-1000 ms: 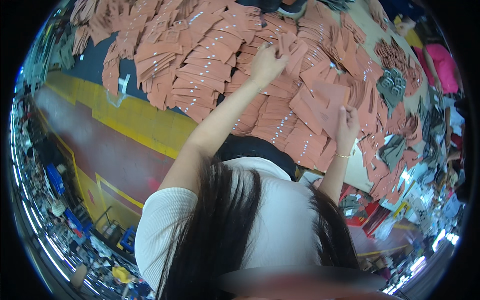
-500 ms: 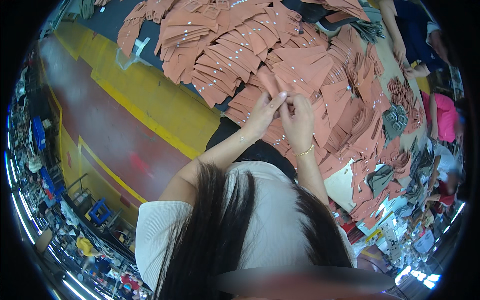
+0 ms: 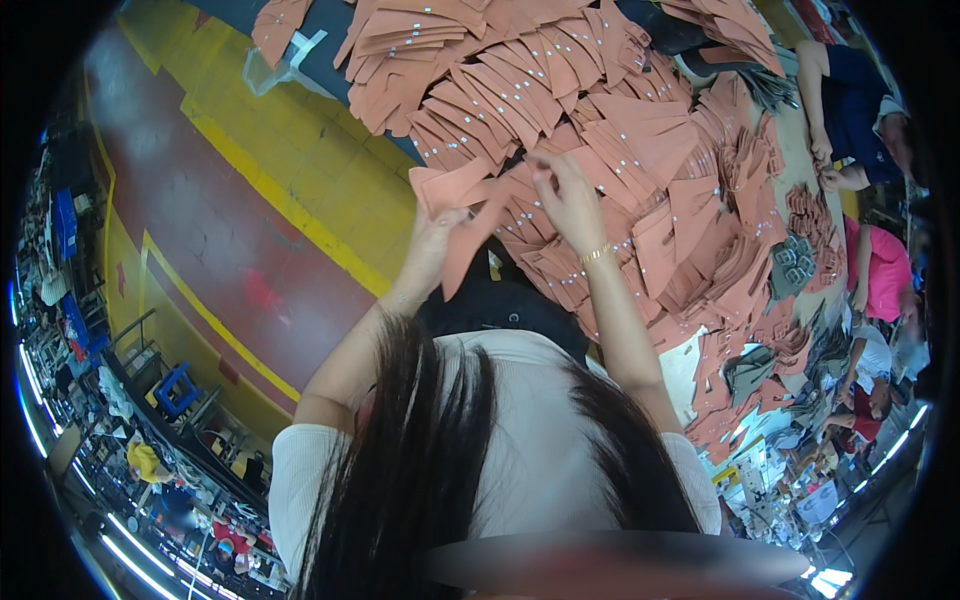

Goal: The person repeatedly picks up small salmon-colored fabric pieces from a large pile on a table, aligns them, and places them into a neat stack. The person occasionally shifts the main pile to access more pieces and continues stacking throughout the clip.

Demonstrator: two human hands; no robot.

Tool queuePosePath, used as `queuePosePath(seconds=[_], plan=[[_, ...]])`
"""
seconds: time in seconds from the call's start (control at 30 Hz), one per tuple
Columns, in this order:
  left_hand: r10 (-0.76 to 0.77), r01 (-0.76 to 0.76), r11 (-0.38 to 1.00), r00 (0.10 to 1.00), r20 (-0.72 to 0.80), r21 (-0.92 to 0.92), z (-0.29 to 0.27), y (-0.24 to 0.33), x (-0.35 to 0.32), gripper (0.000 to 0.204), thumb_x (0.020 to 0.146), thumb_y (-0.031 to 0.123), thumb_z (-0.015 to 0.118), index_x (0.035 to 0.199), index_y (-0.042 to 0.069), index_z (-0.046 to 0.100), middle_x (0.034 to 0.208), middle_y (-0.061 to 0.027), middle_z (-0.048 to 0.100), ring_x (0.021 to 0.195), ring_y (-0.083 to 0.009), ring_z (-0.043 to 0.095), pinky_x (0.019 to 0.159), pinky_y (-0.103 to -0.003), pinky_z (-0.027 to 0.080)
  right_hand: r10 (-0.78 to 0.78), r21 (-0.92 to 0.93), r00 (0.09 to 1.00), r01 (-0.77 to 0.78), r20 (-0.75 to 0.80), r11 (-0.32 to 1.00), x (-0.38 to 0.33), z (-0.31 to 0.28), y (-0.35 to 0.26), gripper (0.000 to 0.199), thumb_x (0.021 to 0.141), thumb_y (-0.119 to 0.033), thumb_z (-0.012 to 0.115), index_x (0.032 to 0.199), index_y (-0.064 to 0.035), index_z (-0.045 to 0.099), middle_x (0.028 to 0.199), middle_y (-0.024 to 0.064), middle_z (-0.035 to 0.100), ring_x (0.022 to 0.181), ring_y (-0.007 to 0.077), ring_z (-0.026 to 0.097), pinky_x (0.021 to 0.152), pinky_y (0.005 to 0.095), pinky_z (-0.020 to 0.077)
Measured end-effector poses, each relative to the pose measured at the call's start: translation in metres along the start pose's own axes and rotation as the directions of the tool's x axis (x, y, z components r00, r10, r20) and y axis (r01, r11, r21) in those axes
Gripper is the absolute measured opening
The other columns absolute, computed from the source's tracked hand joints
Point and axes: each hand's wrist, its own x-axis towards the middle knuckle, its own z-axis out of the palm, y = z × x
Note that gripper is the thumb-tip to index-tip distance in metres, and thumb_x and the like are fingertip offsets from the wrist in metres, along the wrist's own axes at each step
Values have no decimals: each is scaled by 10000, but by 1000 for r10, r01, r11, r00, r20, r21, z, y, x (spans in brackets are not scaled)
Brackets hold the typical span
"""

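Observation:
My left hand (image 3: 432,240) is closed on salmon-coloured cut fabric pieces (image 3: 447,188), held out past the near left edge of the piles. A longer strip of the same fabric (image 3: 478,232) slants up from below that hand toward my right hand (image 3: 568,198). The right fingers are bent and slightly blurred, and the strip's upper end meets their tips. Beneath and beyond my right hand lie fanned stacks of matching fabric pieces (image 3: 500,100), many marked with small white stickers.
A grey-green bundle of pieces (image 3: 790,265) lies among the salmon ones at the right. Clear plastic (image 3: 285,68) hangs at the table's left edge. Another person's hands (image 3: 825,165) rest at the far right side. Yellow and red floor (image 3: 230,200) runs along the left.
My hands were together over the stacks with a piece between them. They have moved apart: the left toward the left and down with fabric, the right slightly up. The view has shifted too.

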Motion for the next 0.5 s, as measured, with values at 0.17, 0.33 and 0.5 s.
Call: queuePosePath(seconds=[0.17, 0.33, 0.5], plan=[[-34, 74, 935, 992, -121, 348, -54, 19, -12, 653, 867, 66, 470, 1456, 49, 187, 837, -30, 538, 804, -115, 525, 783, -237, 437, -76, -342, 992, 38, -100, 939, 56, 36, 32, 457, 802, -47, 546, 1258, -46, 513, 999, 179, 503, 928, 334, 534, 797, 401, 468], [-89, 122, 972, 982, -167, 200, -82, 14, -19, 188, 909, 150, 471, 1073, 63, 497, 849, -23, 517, 820, -112, 490, 804, -251, 400, -17, -499, 995, -35, -100, 866, 77, 49, 31, 557, 776, -22, 532, 1327, -69, 462, 1036, 173, 494, 966, 361, 524, 801, 444, 469], [-144, 173, 975, 969, -201, 139, -92, 4, -19, 245, 923, 150, 454, 1155, 71, 450, 812, -22, 496, 815, -116, 489, 807, -245, 410, 16, -520, 997, -51, -71, 853, 73, 62, 24, 548, 784, -41, 529, 1327, -76, 464, 1049, 154, 492, 980, 347, 526, 793, 469, 466]])
